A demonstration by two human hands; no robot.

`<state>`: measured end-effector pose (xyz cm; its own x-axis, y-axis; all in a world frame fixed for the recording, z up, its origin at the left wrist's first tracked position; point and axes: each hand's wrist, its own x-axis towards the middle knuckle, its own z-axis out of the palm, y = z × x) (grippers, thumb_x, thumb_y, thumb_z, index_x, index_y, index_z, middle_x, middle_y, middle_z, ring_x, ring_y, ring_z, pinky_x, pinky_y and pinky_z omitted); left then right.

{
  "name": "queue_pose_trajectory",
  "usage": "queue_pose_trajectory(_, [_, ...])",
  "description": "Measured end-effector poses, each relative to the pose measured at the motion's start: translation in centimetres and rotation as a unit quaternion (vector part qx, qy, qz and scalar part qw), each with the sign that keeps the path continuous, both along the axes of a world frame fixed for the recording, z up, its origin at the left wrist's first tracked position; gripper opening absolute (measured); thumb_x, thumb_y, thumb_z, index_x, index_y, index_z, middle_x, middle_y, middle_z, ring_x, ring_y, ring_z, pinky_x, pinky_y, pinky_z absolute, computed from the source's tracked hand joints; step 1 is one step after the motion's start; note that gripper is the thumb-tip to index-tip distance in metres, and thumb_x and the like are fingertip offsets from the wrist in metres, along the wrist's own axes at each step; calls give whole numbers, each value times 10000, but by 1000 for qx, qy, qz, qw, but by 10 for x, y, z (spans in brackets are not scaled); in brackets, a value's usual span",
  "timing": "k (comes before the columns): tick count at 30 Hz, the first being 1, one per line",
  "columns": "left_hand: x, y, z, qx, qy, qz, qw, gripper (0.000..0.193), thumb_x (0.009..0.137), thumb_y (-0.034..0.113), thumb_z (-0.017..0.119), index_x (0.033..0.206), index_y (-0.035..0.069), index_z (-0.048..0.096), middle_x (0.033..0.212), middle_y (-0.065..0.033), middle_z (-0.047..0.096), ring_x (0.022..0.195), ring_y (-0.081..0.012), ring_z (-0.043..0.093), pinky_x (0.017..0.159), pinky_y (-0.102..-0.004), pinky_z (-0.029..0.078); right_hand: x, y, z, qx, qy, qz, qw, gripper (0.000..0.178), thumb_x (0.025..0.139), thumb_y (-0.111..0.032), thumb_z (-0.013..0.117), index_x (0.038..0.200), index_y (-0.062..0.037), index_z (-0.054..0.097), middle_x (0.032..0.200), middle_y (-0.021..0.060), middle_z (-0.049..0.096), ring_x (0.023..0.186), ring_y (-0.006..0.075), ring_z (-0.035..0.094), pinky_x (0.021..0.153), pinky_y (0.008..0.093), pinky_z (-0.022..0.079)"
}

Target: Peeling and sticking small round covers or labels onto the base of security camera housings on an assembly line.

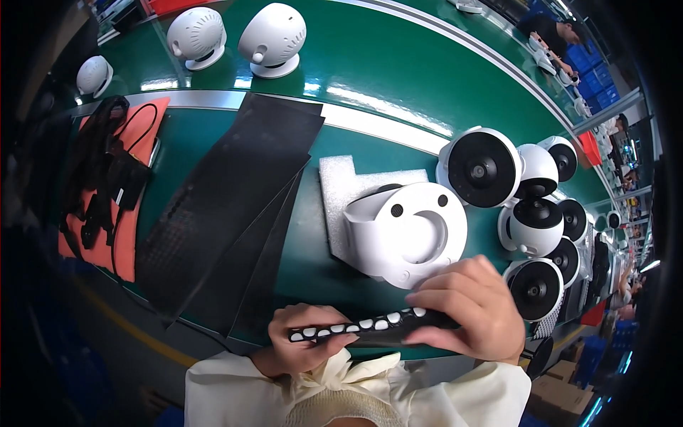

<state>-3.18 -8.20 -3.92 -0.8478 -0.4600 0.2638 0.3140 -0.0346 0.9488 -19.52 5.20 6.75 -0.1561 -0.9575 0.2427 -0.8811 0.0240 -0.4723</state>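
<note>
Between my two hands is a black sheet [371,331], bent or folded, with a row of white oval spots along its upper edge. My left hand [307,337] pinches one end, and my right hand [478,310] is closed round the other, thumb below and fingers above. Just beyond them a white camera housing [363,238] lies tipped over with its ring-shaped base facing up. Two black round pads [397,211] show on that base. Beneath the housing is a white foam block [334,192].
Overlapping black sheets [235,178] lie left of the housing. Farther left, black cables and adapters rest on an orange foam mat [126,249]. Several white cameras with black fronts [482,169] crowd the right. White cameras [274,39] stand on the far green surface. A person [558,43] works at far right.
</note>
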Motion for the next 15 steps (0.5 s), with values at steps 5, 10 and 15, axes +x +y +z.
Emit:
queue_pose_trajectory(5, [-4,3,10,28,-28,6,999,252,610,-28,691,833,-54,578,703,-155,606,578,-155,595,530,-234,464,4,6,-21,-38,-125,-7,991,166,641,-109,665,728,-17,558,635,55,488,556,194,455,497,276,339])
queue_pose_trajectory(10, [-7,0,13,-85,-24,29,996,212,592,-34,683,794,-30,617,683,-118,621,552,-152,601,494,-194,447,5,7,-18,-22,-68,-18,997,169,627,-102,669,750,-31,577,651,30,491,570,174,447,508,264,312])
queue_pose_trajectory(15, [-8,1,12,-113,-20,48,992,203,593,-53,665,789,-27,617,652,-122,613,522,-152,593,471,-202,443,4,9,-14,-47,99,-32,993,279,570,-103,617,844,-56,602,694,-8,492,620,141,426,541,260,274])
